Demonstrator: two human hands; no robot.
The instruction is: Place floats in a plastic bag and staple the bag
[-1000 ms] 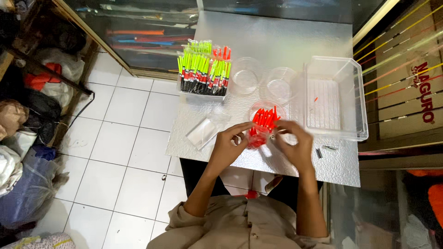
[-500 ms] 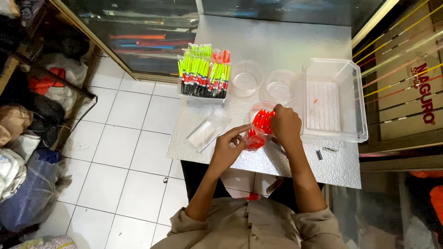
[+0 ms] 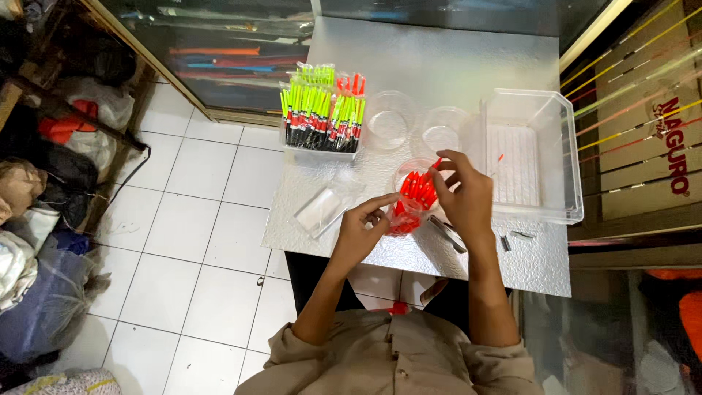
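My right hand (image 3: 462, 196) pinches one red float (image 3: 436, 164) above a clear cup of red floats (image 3: 413, 196) on the silver table (image 3: 453, 66); my left hand (image 3: 362, 228) grips that cup's side. Beyond the cup: two empty clear cups (image 3: 390, 121), one clear tray (image 3: 532, 157), one box of green and red floats (image 3: 322, 110)

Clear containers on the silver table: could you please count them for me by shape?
Round clear cups: 3 – two empty, one holding red sticks
Rectangular clear bin: 1
Rectangular tray of green and red sticks: 1
Total: 5
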